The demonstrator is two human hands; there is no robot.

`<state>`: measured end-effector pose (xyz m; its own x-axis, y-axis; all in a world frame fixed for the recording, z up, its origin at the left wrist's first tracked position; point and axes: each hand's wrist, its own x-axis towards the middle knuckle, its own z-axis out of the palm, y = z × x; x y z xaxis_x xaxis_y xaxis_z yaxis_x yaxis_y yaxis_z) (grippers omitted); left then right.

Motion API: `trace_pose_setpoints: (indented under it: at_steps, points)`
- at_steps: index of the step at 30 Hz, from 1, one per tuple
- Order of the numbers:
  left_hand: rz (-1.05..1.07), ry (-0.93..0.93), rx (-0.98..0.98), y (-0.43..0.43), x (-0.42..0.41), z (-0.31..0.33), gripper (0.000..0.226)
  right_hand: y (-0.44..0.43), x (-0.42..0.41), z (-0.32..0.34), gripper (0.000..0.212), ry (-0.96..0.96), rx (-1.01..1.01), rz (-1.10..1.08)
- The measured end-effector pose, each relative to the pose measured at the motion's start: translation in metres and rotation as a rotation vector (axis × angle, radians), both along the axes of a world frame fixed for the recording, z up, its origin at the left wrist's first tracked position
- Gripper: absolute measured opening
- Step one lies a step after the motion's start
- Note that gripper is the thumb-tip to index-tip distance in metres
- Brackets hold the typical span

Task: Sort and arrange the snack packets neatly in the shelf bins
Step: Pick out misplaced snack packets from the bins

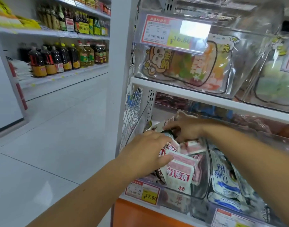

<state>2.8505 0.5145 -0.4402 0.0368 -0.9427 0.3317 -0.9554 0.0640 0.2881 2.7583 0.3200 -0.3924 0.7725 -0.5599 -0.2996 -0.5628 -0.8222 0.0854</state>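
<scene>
You face a white shelf board [197, 94]: directly on it stands an upper clear bin [248, 51] of cartoon-printed snack bags [181, 66], while below it a lower clear bin [204, 185] of red-and-white packets [178, 176] sits just beside blue-and-white packets [225, 182].

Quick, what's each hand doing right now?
Left hand: grips red-and-white snack packets.
Right hand: fingers down among the same packets; whether it holds one cannot be told.

The snack packets [179, 174] are white with pink-red panels; the neighbouring packets [225, 182] at 4 o'clock are white with blue print. The price tag [142, 191] is red-edged and yellow.
</scene>
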Motion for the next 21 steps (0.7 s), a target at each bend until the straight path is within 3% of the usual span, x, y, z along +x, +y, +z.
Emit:
trace_pose_setpoints:
  at_steps: [2,5,9,15,21]
  points:
    - [-0.006,0.021,0.004,-0.001,0.000,-0.002,0.053,-0.002,0.002,-0.014,0.067,0.003,-0.135,0.070]
    - [-0.008,0.045,0.025,0.000,0.002,-0.004,0.053,-0.005,0.002,-0.024,0.050,-0.223,-0.185,0.162]
    - [0.012,-0.008,0.072,0.001,0.004,-0.007,0.056,0.000,0.007,-0.024,0.020,-0.506,0.029,0.085]
    - [0.061,0.052,0.047,0.000,0.001,-0.004,0.056,0.016,-0.024,-0.001,0.016,-0.751,0.220,-0.011]
    - [0.118,0.179,-0.072,0.002,-0.013,0.006,0.059,0.037,-0.088,0.020,0.015,-1.415,0.456,-0.313]
